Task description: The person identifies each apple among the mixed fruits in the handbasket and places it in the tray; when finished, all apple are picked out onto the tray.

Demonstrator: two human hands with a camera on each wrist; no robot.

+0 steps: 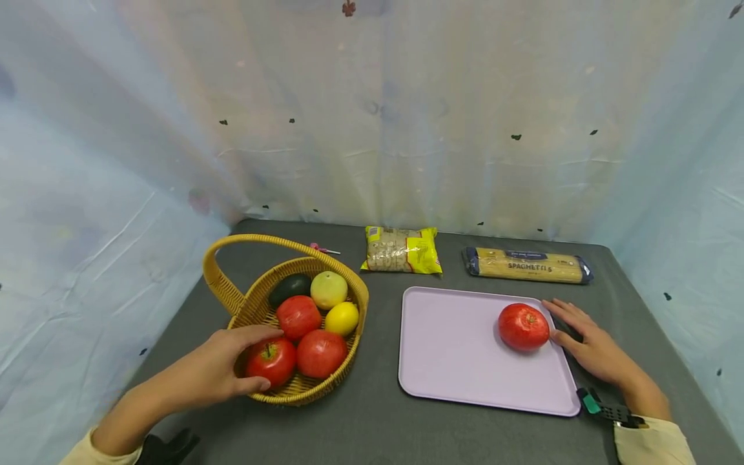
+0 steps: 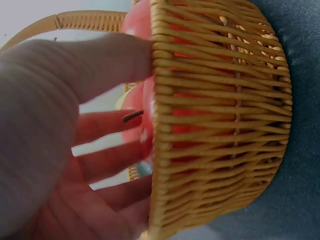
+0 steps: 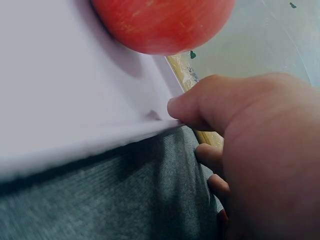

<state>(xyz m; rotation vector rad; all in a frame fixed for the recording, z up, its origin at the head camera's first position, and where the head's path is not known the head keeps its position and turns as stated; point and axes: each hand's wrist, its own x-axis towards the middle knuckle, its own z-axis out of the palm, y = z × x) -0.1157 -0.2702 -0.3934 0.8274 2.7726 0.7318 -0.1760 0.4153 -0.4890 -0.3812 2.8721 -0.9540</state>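
In the head view, my left hand (image 1: pixel 223 365) reaches over the left rim of a wicker basket (image 1: pixel 250 307). Its thumb and fingers curve round a red apple (image 1: pixel 271 361) with a brown stem (image 2: pixel 133 116); the fingertips are partly hidden. Beside this apple lie two more red fruits (image 1: pixel 321 354), a lemon (image 1: pixel 341 319), a pale green fruit (image 1: pixel 329 289) and a dark green one (image 1: pixel 289 289). My right hand (image 1: pixel 595 345) lies at the right edge of a lilac tray (image 1: pixel 447 349), thumb on its rim (image 3: pixel 182 107), close to a red round fruit (image 1: pixel 524 327).
Behind the tray lie a yellow bag of pale pieces (image 1: pixel 402 250) and a spaghetti pack (image 1: pixel 527 265). A small pink-handled tool (image 1: pixel 324 248) sits behind the basket, whose tall handle (image 1: pixel 217 278) arches over it. Pale curtains (image 1: pixel 407 129) enclose the grey table (image 1: pixel 372 420).
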